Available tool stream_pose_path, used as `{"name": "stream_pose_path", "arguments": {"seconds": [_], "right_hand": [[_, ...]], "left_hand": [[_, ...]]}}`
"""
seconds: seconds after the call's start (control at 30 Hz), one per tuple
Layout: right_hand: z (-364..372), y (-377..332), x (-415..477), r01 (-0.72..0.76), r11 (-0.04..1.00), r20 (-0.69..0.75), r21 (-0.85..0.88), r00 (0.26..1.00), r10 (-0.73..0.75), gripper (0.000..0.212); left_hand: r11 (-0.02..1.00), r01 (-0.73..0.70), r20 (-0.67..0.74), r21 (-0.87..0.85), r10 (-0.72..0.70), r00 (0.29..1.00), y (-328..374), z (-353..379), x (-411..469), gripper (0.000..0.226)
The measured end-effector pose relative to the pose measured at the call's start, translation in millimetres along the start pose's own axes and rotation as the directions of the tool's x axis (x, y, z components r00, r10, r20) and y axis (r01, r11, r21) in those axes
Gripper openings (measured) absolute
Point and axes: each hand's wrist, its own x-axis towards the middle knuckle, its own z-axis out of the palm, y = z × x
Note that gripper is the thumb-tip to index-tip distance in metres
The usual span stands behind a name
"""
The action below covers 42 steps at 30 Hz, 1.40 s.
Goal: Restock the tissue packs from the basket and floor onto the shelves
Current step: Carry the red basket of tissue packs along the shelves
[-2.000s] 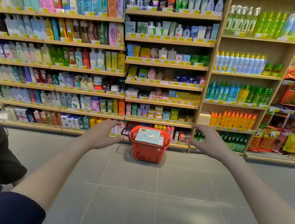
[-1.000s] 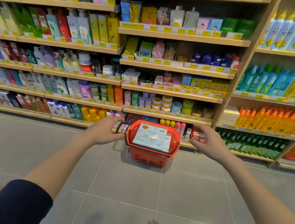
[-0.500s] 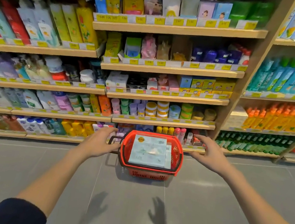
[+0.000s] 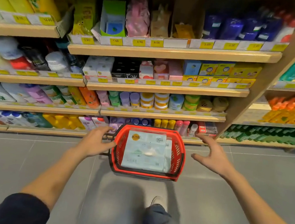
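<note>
Head view looks down on a red basket (image 4: 117, 146) standing on the grey tiled floor (image 4: 21, 170), just in front of the lowest of the wooden shelves (image 4: 165, 89). A pale green tissue pack (image 4: 144, 151) lies flat in it and fills most of the opening, with another pack's edge showing along its right side. We judge that the basket sits here so that the stock is close to the shelves it will go onto, and that nothing has been lifted out yet. Our left hand (image 4: 94, 142) hovers at the basket's left rim, above the black handle (image 4: 105, 153) folded down on that side. Its fingers are loosely spread and hold nothing, and we cannot tell whether the thumb touches the rim. Our right hand (image 4: 212, 157) is apart from the right rim, its palm turned inward and its fingers spread and slightly curved, also empty. With a hand on each side, we seem set to take either the basket or the top pack with both hands. One shoe (image 4: 158, 201) is planted on the tiles just behind the basket. The shelves are full of bottles, jars and boxes behind yellow price tags, and we see no tissue packs lying loose on the floor.
</note>
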Motion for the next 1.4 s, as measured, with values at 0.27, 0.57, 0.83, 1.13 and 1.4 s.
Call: {"name": "stream_pose_path", "arguments": {"seconds": [0.27, 0.57, 0.83, 1.13, 1.4], "right_hand": [[29, 59, 93, -0.121, 0.992, 0.084, -0.042, 0.989, 0.125, 0.065], [141, 184, 179, -0.264, 0.964, 0.117, -0.042, 0.957, 0.267, 0.054], [226, 285, 222, -0.333, 0.941, 0.116, -0.063, 0.934, 0.338, 0.066], [282, 333, 235, -0.405, 0.914, 0.094, -0.019, 0.909, 0.405, 0.07], [313, 342, 236, -0.399, 0.916, -0.105, 0.036, 0.91, 0.401, 0.068]], "left_hand": [[0.998, 0.04, 0.042, -0.042, -0.039, 0.998, -32, 45, 108, 0.056], [0.975, 0.218, 0.165, -0.033, -0.21, 0.964, -137, 161, 202, 0.063], [0.945, 0.324, 0.131, 0.044, -0.327, 0.936, -233, 252, 250, 0.08], [0.92, 0.387, 0.078, -0.06, -0.383, 0.921, -262, 314, 271, 0.08], [0.916, 0.371, -0.126, -0.152, -0.39, 0.912, -270, 332, 277, 0.063]]}}
